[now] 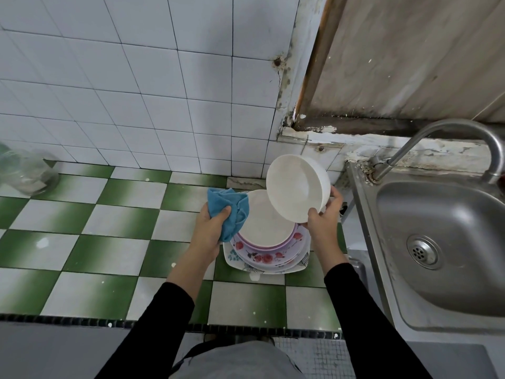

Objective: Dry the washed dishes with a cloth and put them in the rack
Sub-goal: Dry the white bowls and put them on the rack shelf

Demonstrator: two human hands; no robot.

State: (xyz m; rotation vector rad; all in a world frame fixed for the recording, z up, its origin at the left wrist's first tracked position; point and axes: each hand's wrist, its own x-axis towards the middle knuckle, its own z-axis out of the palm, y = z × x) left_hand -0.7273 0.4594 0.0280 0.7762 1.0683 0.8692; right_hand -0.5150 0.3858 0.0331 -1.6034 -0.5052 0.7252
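**Step in hand:** drying the white bowl.

**Position.** The right hand grasps the bowl at its lower rim, thumb on the inner face and fingers curled behind the wall. The bowl is raised and tilted, its hollow turned toward the camera. It hangs above the stack of dishes, which sits on the tiled tabletop just beside the sink. The left hand is clenched round a bunched blue cloth over the stack's left edge, near the bowl but apart from it.

**Findings.** Cloth and bowl are not yet in contact. No rack is in view. Whether the bowl carries water cannot be told.

**Recommendations, as judgement.**
- Loosen the wad so a flat face of cloth meets the hollow.
- Wipe from the centre outward to the rim, then turn the bowl to dry the outer wall and foot.
- The rim grip is narrow and a smooth wet bowl may slip, so the fingers behind the wall should oppose the cloth's push.
- The patch under the thumb stays covered and needs a re-grip.
- Work low, so a slip falls short.
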